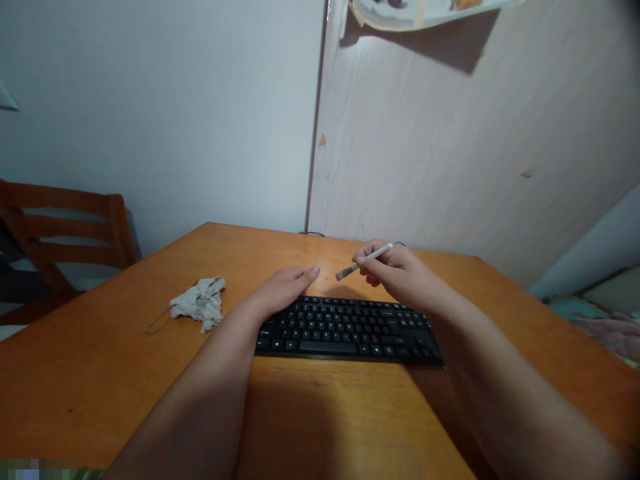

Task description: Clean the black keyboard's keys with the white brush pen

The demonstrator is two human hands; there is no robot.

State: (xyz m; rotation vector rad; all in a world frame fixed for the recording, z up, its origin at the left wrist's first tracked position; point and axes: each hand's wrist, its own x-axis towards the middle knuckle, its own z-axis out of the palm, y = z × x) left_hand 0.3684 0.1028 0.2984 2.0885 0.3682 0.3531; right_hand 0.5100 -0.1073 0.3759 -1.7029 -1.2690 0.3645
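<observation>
A black keyboard (345, 328) lies flat on the wooden table, its keys facing up. At its upper left corner rests my left hand (284, 291), thumb and a finger stretched out to the right, the other fingers mostly hidden; it covers some of the keys there. My right hand (387, 267) is raised above the keyboard's far edge, fingers pinched around a small brush (376, 253) with a white handle. The brush's bristles point left and down, apart from the keyboard.
To the left, a crumpled pale cloth (200, 303) with a thin loop lies on the wooden table (300, 413). A wooden chair (70, 230) stands at the far left. The wall (225, 120) rises behind the table, and a bit of dark cable (314, 234) shows at the back edge.
</observation>
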